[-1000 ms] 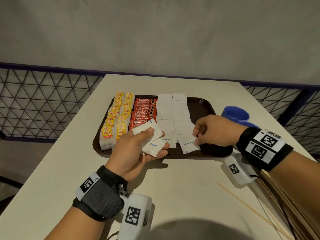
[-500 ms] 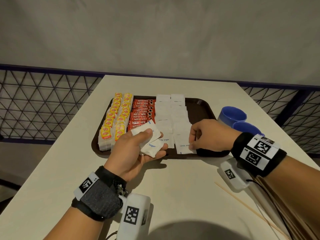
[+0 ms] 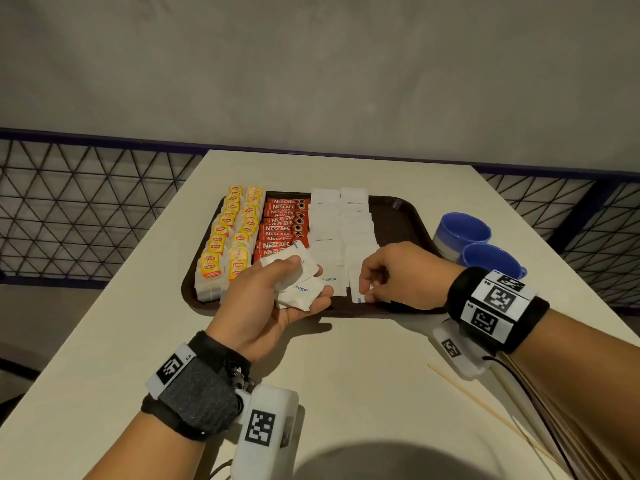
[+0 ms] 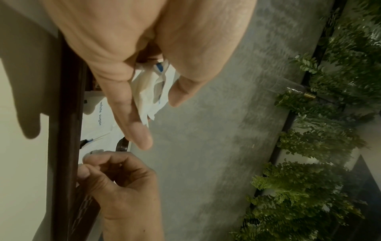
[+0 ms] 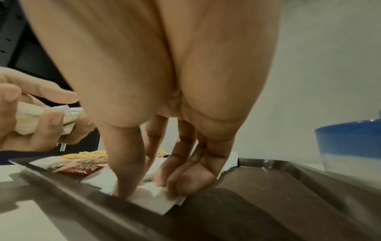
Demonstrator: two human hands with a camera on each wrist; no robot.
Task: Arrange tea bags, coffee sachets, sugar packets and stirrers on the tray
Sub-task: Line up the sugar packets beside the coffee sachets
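Two hands: both busy at the near edge of the tray (image 3: 408,216), landmark for everything below.
Tray: dark brown, sits mid-table (image 3: 346,375), holding four kinds of rows running front to back.
Tea bags (image 3: 227,237): two yellow-tagged columns along the tray's left side.
Coffee sachets (image 3: 284,225): red Nescafe ones, a stacked column just right of the tea.
Sugar packets on tray (image 3: 341,230): two white columns right of the coffee, overlapping like shingles; tray's right part is bare brown.
Left hand (image 3: 273,299): hovering over the tray's front edge, thumb clamped down on a little bunch of spare sugar packets (image 3: 298,284) lying across the curled fingers.
Right hand (image 3: 398,275): down at the tray's front, thumb and fingertips pinching the nearest packet (image 5: 152,198) of the right sugar column, which lies flat on the tray floor right by the front rim.
Blue cups (image 3: 462,233): two of them on the table just off the tray's right side, can't see what's inside.
Stirrers (image 3: 491,415): thin wooden sticks on the table, near side of the tray and off to the right, none on it yet.
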